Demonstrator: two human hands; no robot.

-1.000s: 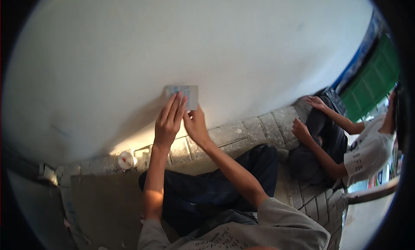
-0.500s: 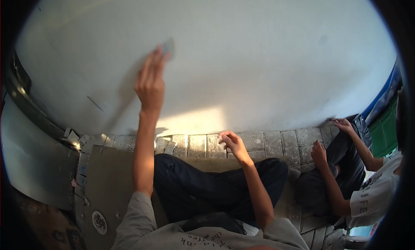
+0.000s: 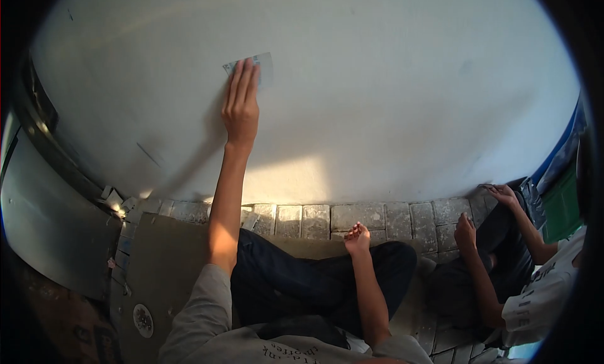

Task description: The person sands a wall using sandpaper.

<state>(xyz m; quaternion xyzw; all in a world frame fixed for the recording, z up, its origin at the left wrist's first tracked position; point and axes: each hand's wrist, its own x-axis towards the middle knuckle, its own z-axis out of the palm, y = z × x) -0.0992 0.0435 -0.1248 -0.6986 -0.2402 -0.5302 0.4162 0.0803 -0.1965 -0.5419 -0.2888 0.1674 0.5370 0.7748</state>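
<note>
My left hand (image 3: 241, 109) lies against the white wall (image 3: 390, 81), its fingers stretched upward over a small grey sheet with bluish print (image 3: 265, 67). The sheet is pressed to the wall under the fingertips, and its upper and right edges show. Lower down, my right hand (image 3: 358, 238) is raised above my right knee, palm up with curled fingers, away from the wall. Whether anything small lies between those fingers is too small to tell.
A person (image 3: 535, 282) sits at the right beside the wall, one hand close to it. Paving bricks (image 3: 360, 217) run along the wall's foot. A round patterned disc (image 3: 143, 320) lies on the brown mat (image 3: 165, 263). A metal panel (image 3: 56, 219) stands at the left.
My left hand has moved up the wall with the sheet. My right hand has left the sheet and come down near my knee. The view has shifted, bringing the disc into sight.
</note>
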